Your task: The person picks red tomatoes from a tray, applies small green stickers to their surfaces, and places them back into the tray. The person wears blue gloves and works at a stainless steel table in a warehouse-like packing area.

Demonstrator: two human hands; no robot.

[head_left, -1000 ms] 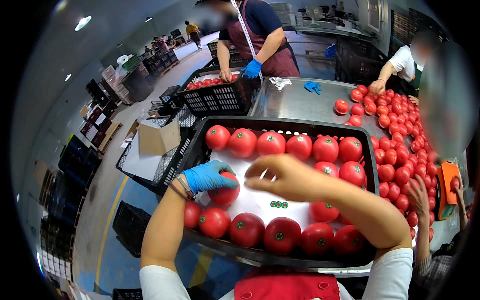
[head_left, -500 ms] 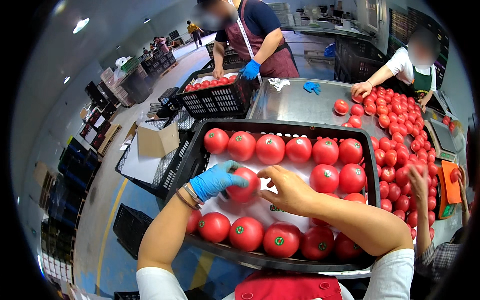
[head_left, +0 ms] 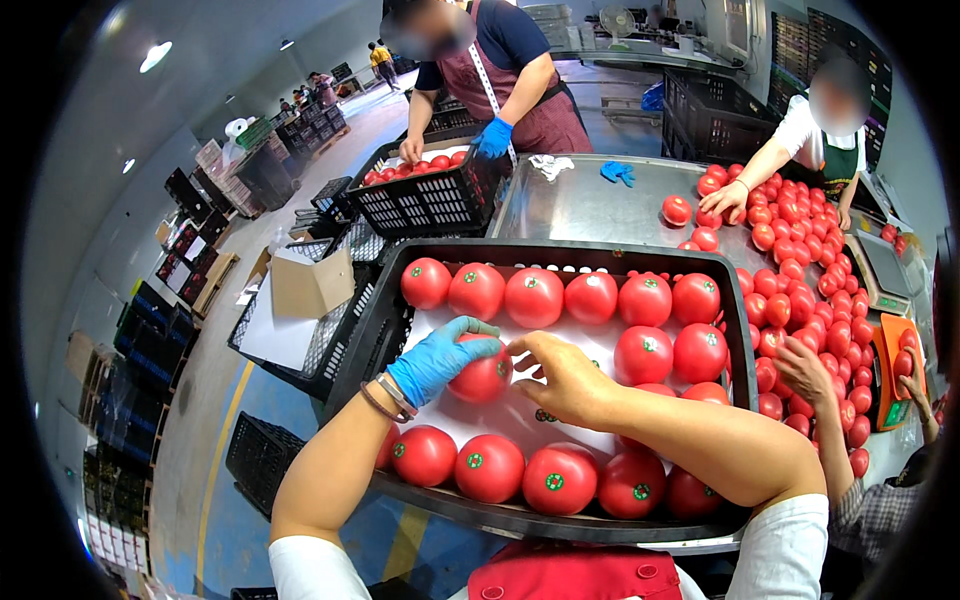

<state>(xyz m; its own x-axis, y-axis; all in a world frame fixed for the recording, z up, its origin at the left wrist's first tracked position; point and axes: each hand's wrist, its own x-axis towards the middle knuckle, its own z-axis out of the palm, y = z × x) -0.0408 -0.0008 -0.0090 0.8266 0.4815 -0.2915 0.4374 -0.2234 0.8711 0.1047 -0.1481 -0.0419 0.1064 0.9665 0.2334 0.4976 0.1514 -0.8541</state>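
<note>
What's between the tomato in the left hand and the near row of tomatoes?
In the head view, white liner shows between the held tomato and near row; green stickers lie on it, further right.

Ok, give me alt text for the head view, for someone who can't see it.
A blue-gloved left hand holds a tomato over a black crate of tomatoes, the bare right hand close beside that tomato. To the right, loose tomatoes cover part of a metal table.

Ceiling lamps (head_left: 155, 56) glare upper L, ctr bright, edges fisheye-bent into blk, far bkgd prob. soft.
</note>
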